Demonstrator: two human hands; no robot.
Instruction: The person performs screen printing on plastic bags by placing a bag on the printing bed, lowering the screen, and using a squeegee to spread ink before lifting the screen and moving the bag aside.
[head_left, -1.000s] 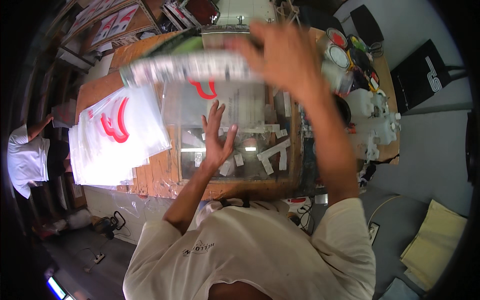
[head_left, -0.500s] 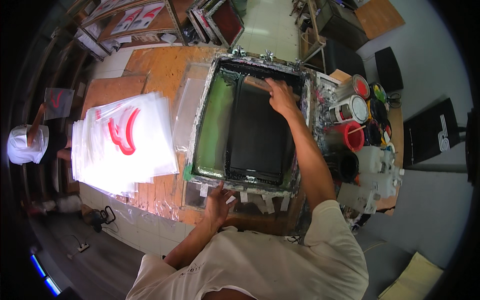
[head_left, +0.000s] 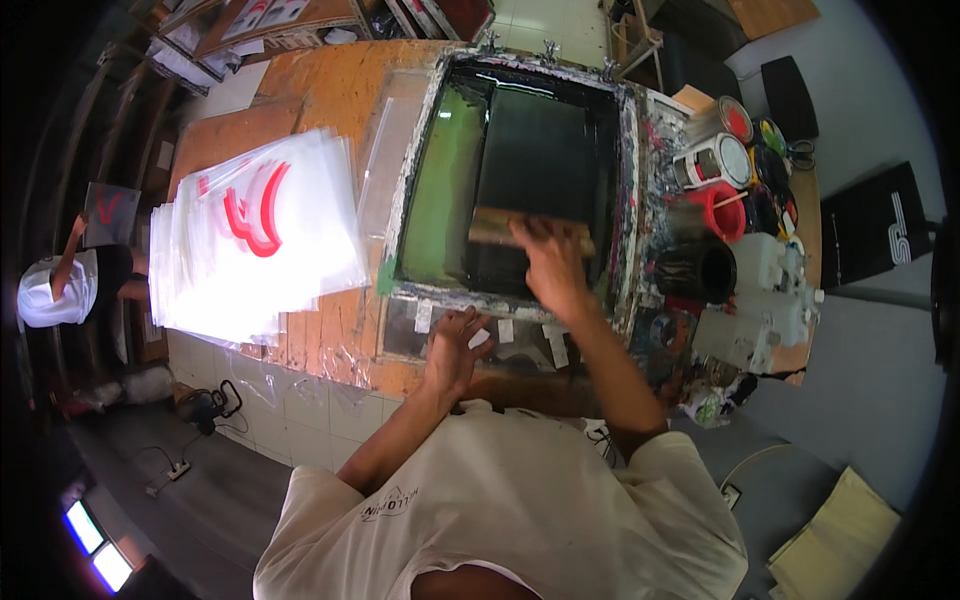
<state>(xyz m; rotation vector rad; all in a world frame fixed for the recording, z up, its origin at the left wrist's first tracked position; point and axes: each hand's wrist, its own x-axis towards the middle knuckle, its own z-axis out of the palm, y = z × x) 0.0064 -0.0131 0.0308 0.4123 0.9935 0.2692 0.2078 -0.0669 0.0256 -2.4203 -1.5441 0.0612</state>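
- Screen frame (head_left: 628, 180): laid flat on the wooden desk (head_left: 325, 78); black ink (head_left: 540, 140) spread over its middle, a green strip left exposed along its left side.
- Squeegee (head_left: 490, 226), brown-handled: placed inside the screen frame, toward its near end.
- Right grip (head_left: 556, 268): closed over the squeegee handle, fingers laid across its top.
- Left grip (head_left: 454, 348): set just beside the near edge of the screen frame, thumb and fingers held loosely apart; contact with the edge cannot be told.
- Clear sheets (head_left: 335, 265), stacked: fanned to the left of the screen frame, the top one marked with a curved red print.
- White can (head_left: 700, 166), dark label: stood right of the screen frame; its lettering too small to be read.
- Black bag (head_left: 868, 228): seen far right of the screen frame, marked with bold white letters.
- Shirt (head_left: 520, 500): seen nearer than the screen frame, dark lettering printed on its chest.
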